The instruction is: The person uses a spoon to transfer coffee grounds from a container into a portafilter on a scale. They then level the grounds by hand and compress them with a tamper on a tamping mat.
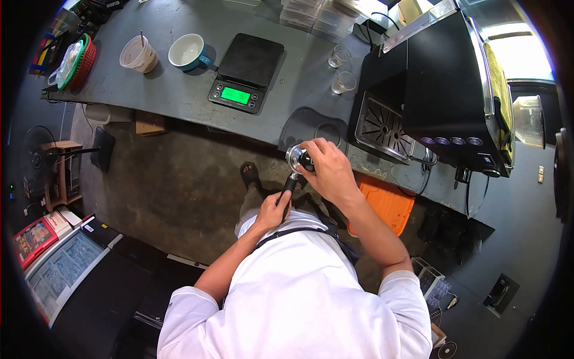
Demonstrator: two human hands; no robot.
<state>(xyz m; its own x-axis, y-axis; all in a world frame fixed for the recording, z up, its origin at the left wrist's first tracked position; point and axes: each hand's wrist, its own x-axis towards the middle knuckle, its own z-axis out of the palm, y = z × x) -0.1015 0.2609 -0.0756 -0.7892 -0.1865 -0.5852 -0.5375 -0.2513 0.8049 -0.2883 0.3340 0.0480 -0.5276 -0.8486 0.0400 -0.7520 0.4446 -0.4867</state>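
Observation:
My left hand [274, 210] is wrapped round the black handle of a portafilter [290, 185], held in front of my waist near the counter edge. Its shiny metal head points away from me. Over that head, my right hand [327, 169] grips a tamper [307, 160], whose dark knob shows between the fingers. The inside of the portafilter is mostly hidden. Just beyond my hands, a black tamping mat [299, 124] lies on the edge of the counter [173, 99].
A coffee machine [445, 90] stands at the right, with two small glasses [343, 82] beside it. Further left are a lit digital scale [250, 60], a blue cup [187, 52] and a plastic tub [139, 57]. Below the counter sits an orange lid or crate [385, 203].

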